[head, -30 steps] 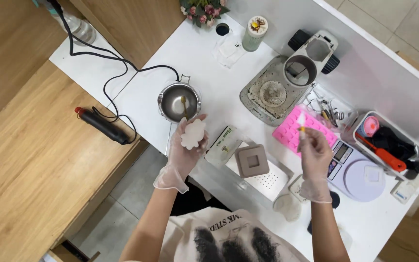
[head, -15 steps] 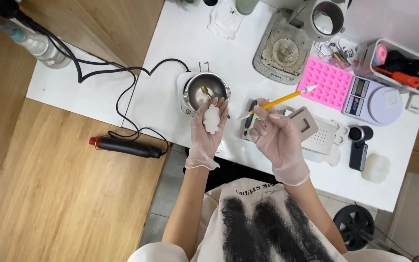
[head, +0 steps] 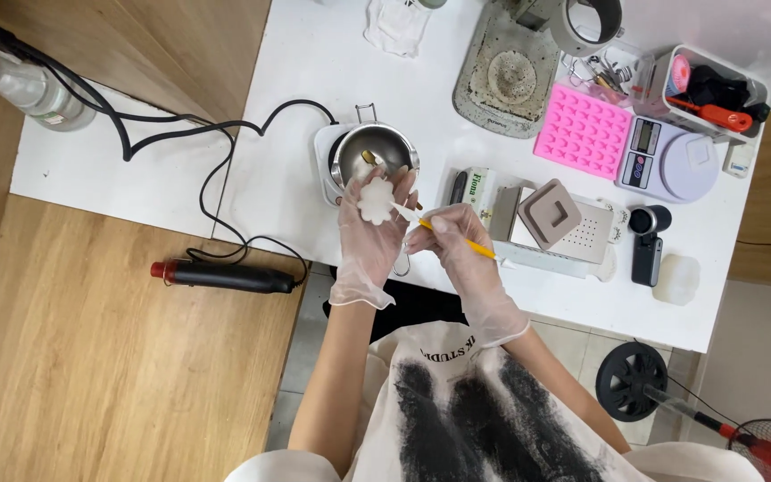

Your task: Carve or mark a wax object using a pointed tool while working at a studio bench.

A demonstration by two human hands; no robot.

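View: looking straight down from the head at a white table (head: 314, 71) and a person in clear gloves.
Left hand (head: 369, 236): raised at the near edge of the table, fingers curled round a white flower-shaped piece (head: 374, 199), gripping it from behind.
Right hand (head: 464, 250): just right of the left hand, fingers pinched shut on a yellow stick (head: 457, 238); the stick's pale tip touches the right edge of the flower-shaped piece.
Flower-shaped piece: held in the air just near of a small metal pot (head: 372, 147).
Metal pot: sits on a white base, with a black cord (head: 198, 134) running left.
Right of the hands: a white grater-like tray with a tan square mould (head: 553, 214) on it.
Far right: pink silicone mould (head: 582, 132), then a lilac scale (head: 671, 165).
Left, on the wooden surface: a black heat tool (head: 225, 277) with a red end.
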